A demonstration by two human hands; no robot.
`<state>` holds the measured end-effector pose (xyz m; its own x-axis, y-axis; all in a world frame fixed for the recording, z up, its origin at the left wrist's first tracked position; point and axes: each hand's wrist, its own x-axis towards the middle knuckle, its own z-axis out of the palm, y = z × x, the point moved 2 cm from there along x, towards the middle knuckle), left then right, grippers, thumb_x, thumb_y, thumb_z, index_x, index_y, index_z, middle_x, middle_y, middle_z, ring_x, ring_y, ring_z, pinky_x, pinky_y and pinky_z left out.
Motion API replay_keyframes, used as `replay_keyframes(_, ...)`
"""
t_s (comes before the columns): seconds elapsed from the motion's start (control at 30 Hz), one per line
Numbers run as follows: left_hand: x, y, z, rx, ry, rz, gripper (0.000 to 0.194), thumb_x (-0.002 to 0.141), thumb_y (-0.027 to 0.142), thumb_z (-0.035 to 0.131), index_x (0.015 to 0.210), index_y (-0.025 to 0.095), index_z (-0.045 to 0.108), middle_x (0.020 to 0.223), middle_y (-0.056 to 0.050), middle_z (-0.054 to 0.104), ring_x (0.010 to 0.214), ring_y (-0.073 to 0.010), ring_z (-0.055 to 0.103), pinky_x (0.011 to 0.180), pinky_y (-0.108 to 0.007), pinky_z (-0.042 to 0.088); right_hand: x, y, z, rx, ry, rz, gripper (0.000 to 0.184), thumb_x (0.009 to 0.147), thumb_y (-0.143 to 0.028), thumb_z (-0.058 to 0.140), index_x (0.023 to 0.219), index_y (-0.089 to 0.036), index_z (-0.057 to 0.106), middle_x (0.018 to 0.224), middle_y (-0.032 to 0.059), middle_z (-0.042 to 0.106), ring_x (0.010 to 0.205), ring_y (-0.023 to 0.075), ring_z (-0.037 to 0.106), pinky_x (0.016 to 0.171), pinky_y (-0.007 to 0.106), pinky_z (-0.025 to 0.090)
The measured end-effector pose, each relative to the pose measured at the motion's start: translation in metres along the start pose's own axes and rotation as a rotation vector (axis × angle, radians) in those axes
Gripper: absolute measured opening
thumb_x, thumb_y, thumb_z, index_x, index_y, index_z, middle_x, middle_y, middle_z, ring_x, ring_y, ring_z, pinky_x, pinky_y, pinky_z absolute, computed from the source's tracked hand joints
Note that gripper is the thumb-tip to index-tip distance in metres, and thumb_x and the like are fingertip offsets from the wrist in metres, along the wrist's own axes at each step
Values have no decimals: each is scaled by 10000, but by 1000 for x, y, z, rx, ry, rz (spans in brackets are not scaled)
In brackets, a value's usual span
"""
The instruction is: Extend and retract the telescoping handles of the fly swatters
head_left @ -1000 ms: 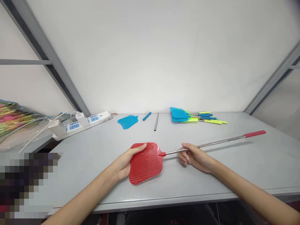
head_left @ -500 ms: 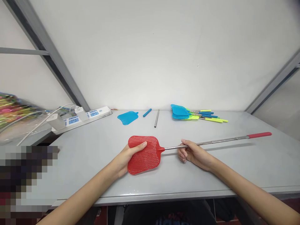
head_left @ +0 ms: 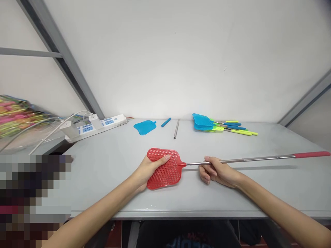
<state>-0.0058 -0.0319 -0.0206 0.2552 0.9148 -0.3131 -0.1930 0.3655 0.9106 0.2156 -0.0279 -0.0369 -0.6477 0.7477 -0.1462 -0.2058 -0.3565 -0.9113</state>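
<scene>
The left hand grasps the head of a red fly swatter: the thumb lies on top of the mesh and the other fingers go under it. The right hand is closed around the metal handle, just beside the head. The swatter is held low over the front part of a grey table, and I cannot tell if it touches the table. Its red grip points to the right side. Further back lie a blue swatter head, a short blue tube, a metal rod and a pile of blue and green swatters. On the left is a white power strip with chargers plugged in, and beyond it a colourful bag
</scene>
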Motion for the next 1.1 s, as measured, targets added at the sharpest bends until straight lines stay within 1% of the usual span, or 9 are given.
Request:
replay_keyframes(0.2, 4, 0, 5, 1, -18, 23, 332, 676, 342, 608, 923, 123, 575, 914, -134, 635, 782, -222, 604, 704, -344, 474, 2, 0, 0, 35, 22, 1, 486, 852, -294, 216, 391, -181, 320, 476, 34, 437, 469, 144, 441, 528, 299, 304)
replay_keyframes(0.37, 9, 0, 11, -3, -12, 45, 292, 663, 331, 623, 870, 127, 595, 852, -104, 652, 732, -199, 610, 663, -307, 484, 4, 1, 2, 59, 23, -10, 490, 848, -285, 209, 384, -181, 328, 473, 36, 438, 461, 149, 443, 518, 305, 311)
replay_keyframes(0.5, 10, 1, 16, -4, -2, 41, 270, 649, 330, 635, 823, 127, 597, 790, -86, 660, 693, -192, 611, 631, -299, 488, 9, 0, 5, 31, 12, -32, 496, 849, -276, 206, 381, -180, 340, 461, 39, 442, 459, 150, 444, 515, 305, 316)
replay_keyframes(0.73, 12, 0, 25, -21, -13, 47, 271, 656, 334, 627, 825, 127, 586, 793, -87, 659, 677, -186, 610, 632, -300, 485, 10, 1, 7, 28, 0, -41, 506, 846, -286, 199, 372, -180, 343, 458, 45, 451, 465, 149, 447, 521, 306, 322)
replay_keyframes(0.93, 13, -1, 28, -21, 8, 50, 263, 655, 325, 630, 820, 127, 581, 784, -86, 657, 672, -184, 609, 630, -298, 483, 10, 0, 7, 19, -7, -51, 497, 842, -314, 210, 377, -185, 326, 462, 45, 465, 472, 145, 448, 527, 300, 327)
replay_keyframes(1.1, 10, 2, 26, -51, -57, 15, 246, 676, 315, 613, 839, 134, 587, 796, -79, 658, 682, -178, 610, 651, -297, 484, 8, 0, 10, -91, 4, -80, 508, 845, -332, 194, 382, -184, 341, 459, 42, 475, 469, 129, 430, 530, 284, 320)
